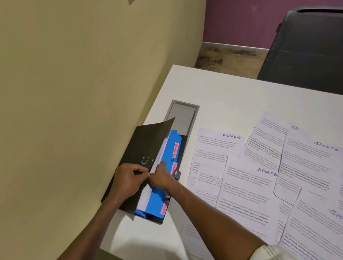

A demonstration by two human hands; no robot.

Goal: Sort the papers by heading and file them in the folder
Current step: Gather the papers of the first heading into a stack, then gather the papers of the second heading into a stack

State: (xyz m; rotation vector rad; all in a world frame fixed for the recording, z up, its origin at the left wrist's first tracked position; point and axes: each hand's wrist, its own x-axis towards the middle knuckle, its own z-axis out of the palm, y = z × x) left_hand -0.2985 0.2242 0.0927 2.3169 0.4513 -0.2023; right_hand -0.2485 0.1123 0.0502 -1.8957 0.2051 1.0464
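Observation:
A black folder (142,143) lies at the table's left edge, its cover lifted. Inside are blue dividers (168,151) with pink tabs reading FINANCE, ADMIN and SPORTS, and white sheets (161,150) tucked behind the cover. My left hand (128,178) grips the edge of the black cover. My right hand (161,177) rests on the blue divider with its fingers reaching between the white sheets and the divider. Printed papers lie spread to the right: one headed ADMIN (216,148), one headed HR (271,141), and three headed SPORTS (248,188) (311,168) (322,232).
The white table (225,93) stands against a yellow wall (62,93) on the left. A grey cable tray (182,116) is set into the table behind the folder. A dark office chair (329,52) stands at the far side.

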